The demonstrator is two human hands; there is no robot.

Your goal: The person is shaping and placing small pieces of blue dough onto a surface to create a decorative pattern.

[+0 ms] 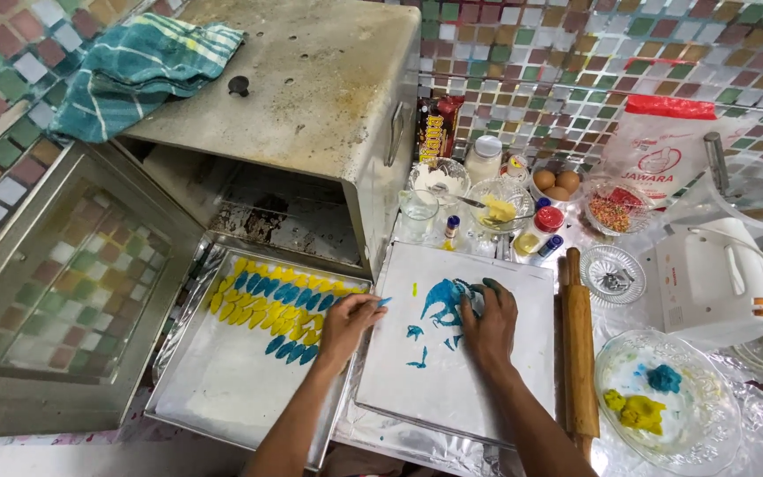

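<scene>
My left hand (346, 322) pinches a small blue dough piece (385, 302) at the right edge of a metal baking tray (222, 393), which holds rows of yellow and blue dough petals (275, 305). My right hand (487, 322) presses its blue-stained fingertips onto smeared blue dough (441, 300) on a white board (452, 389). Small blue scraps lie on the board below the smear.
An open metal oven (311, 106) with its glass door (55, 283) swung left stands behind the tray, a striped cloth (134, 71) on top. A wooden rolling pin (579, 353), a glass bowl with blue and yellow dough (664, 402), a hand mixer (708, 274), eggs (556, 184), jars and bowls crowd the right.
</scene>
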